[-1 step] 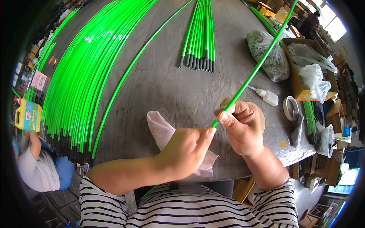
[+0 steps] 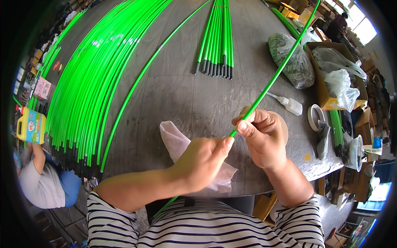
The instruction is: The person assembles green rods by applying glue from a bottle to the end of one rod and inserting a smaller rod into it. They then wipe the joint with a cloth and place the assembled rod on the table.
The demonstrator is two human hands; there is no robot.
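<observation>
Head: printed label [image 2: 34, 127] on yellow jug [image 2: 30, 125]

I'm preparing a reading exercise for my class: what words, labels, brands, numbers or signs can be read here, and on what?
Yellow jug: printed label; its wording is not copied here, and its finer print is too small to read.
Pink box: dark marks, too small and blurred to read.
Held green rod: no text can be made out.
</observation>
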